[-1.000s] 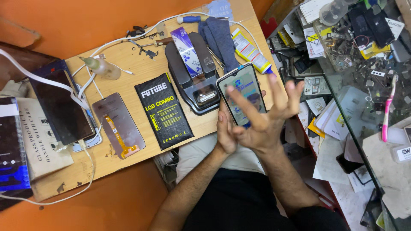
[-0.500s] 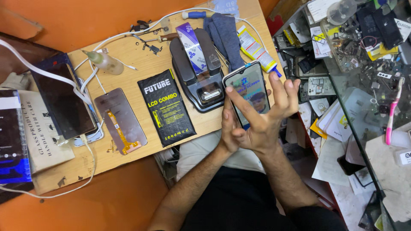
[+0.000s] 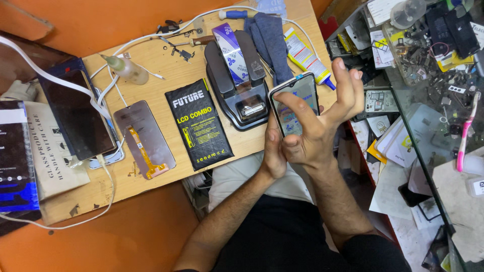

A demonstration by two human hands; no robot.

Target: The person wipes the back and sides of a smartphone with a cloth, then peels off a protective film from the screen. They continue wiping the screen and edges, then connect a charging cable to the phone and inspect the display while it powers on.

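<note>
Nearest: black-clothed lap and two bare forearms rising toward the bench edge. Left hand (image 3: 275,151) closed around the lower end of the smartphone (image 3: 295,100), cradling it from beneath, just above the near edge of the wooden bench (image 3: 151,201). Right hand (image 3: 322,126) not clamped on anything: one finger laid across the lit screen, the other fingers splayed wide and lifted clear beyond the phone's right side. Best done, by the look of it, with a steady cradle below, light even pressure from the pressing finger, strokes from the middle outward, and the spread fingers kept off the glass to avoid smudges. Just beyond the phone, a dark grey clamp-like press (image 3: 237,83) with a purple-and-white box (image 3: 232,48) lying on it, a folded blue cloth (image 3: 272,38) and a yellow-and-white glue tube (image 3: 305,55) beside. Further left, a black flat packet (image 3: 199,123), a bare display panel with orange flex cable (image 3: 143,138), a small clear bottle (image 3: 128,70), a dark tablet-like slab (image 3: 75,113) under white cables. Far right, a cluttered glass counter (image 3: 428,100) holding a pink toothbrush (image 3: 466,133).
</note>
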